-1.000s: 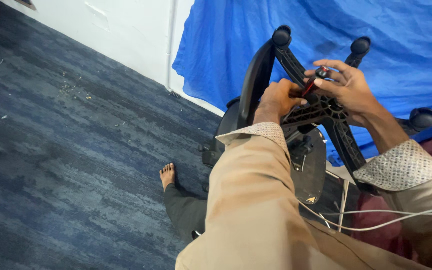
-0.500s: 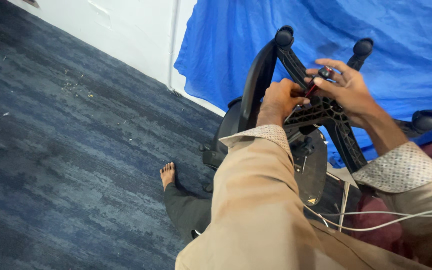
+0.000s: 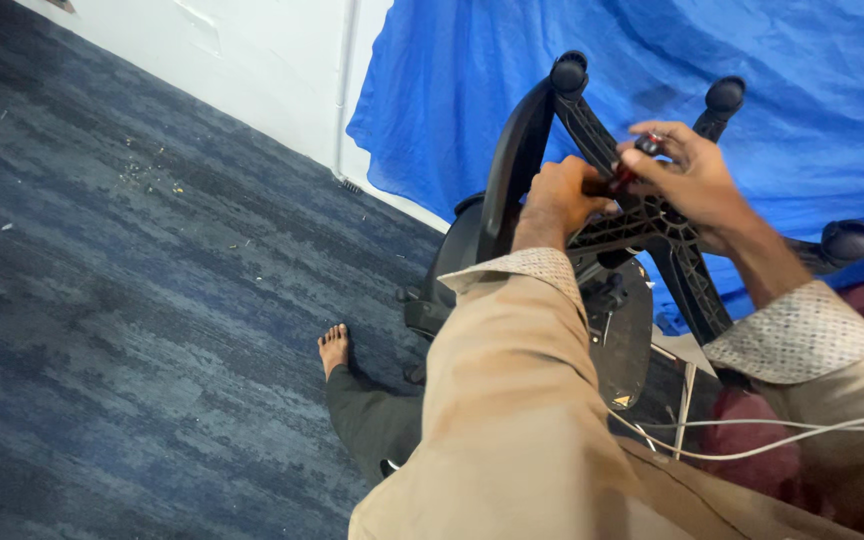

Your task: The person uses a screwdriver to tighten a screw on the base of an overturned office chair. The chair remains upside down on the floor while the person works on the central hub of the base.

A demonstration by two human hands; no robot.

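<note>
The chair base (image 3: 652,215) stands upturned, castors in the air, just in front of both hands. The left hand (image 3: 557,200) is curled shut around a spoke near the hub. The right hand (image 3: 687,180) is closed on a small red-handled tool (image 3: 624,178), its tip between the hands. Best to brace the spoke firmly and keep the tool square to the hub, so it won't slip.
</note>
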